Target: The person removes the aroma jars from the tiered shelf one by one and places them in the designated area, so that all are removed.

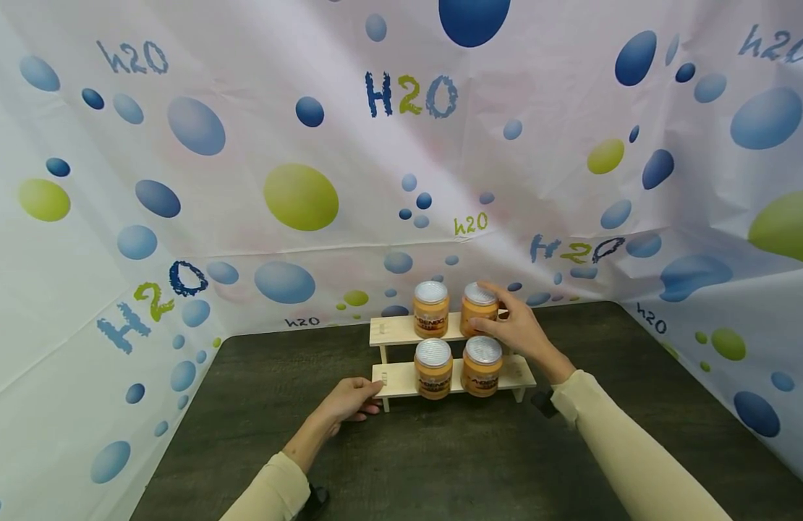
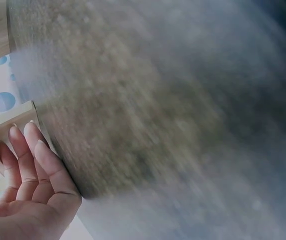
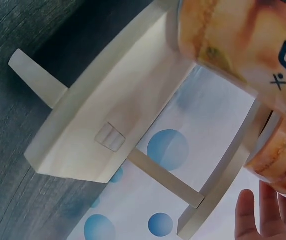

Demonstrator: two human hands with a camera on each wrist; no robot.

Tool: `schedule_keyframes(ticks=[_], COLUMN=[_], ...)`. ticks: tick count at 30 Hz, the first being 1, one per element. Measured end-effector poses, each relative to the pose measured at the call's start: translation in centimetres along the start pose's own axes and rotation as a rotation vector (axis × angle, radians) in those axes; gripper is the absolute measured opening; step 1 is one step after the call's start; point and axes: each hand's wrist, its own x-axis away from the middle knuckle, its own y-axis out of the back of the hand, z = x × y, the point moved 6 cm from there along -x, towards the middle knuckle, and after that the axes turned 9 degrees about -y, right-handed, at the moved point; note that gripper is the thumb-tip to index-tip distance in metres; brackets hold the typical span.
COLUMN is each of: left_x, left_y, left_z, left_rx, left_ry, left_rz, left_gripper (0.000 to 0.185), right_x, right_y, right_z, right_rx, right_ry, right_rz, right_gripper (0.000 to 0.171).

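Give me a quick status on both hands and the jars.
Left hand steadies the wooden rack at its left end. Right hand grips the upper right jar. Three other jars sit on the rack. Nothing in the way.

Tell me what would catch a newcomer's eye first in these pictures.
Four orange jars with silver lids stand two to a step on a small wooden rack at the back of the dark table. The right hand grips the upper right jar, while the left hand touches the rack's lower left end.
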Motion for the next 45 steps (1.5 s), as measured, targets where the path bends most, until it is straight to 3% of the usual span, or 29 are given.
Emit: schedule_keyframes(ticks=[15,26,45], left_x=[0.2,0.1,0.1], left_y=[0.0,0.0,0.0], left_z=[-0.3,0.0,0.0], left_rx=[-0.004,0.001,0.005], left_ry=[-0.027,-0.038,-0.029], left_rz=[0.001,0.012,0.011], left_gripper=[0.041,0.042,0.041], right_x=[0.2,0.3,1.4], right_y=[0.1,1.7,4.8], right_z=[0.2,-0.4,-1.6], right_rx=[-0.009,0.032,0.072], right_ry=[0.009,-0.054,-0.052], right_rz=[-0.037,-0.054,-0.136], right_gripper=[0.066,0.068,0.071])
